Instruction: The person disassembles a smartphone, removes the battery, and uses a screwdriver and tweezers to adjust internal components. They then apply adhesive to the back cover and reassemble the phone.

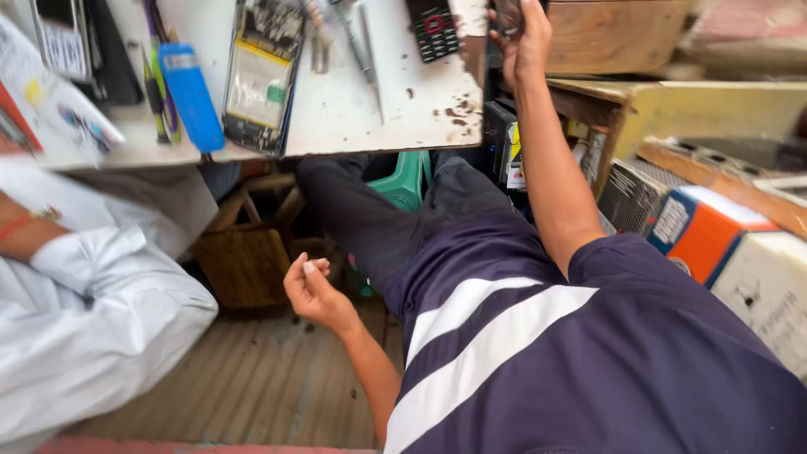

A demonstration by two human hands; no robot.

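Observation:
My right hand [523,40] reaches up past the right corner of the white worktable [395,109]. It is closed around a small dark object [507,14], mostly cut off by the frame's top edge; it may be a phone. My left hand [313,290] hangs low beside my dark-trousered knees, over the wooden floor. Its fingers are curled with the thumb pressed on them, and nothing shows between them. On the table lie an opened phone with its back removed [259,77], a black keypad phone [432,30], metal tweezers [363,52] and a blue cylinder [192,97].
Another person in a white shirt [92,319] sits close on the left. A green plastic stool [405,181] and a wooden stool [244,261] stand under the table. Wooden shelves [639,101], an orange and blue box [704,225] and other cartons crowd the right side.

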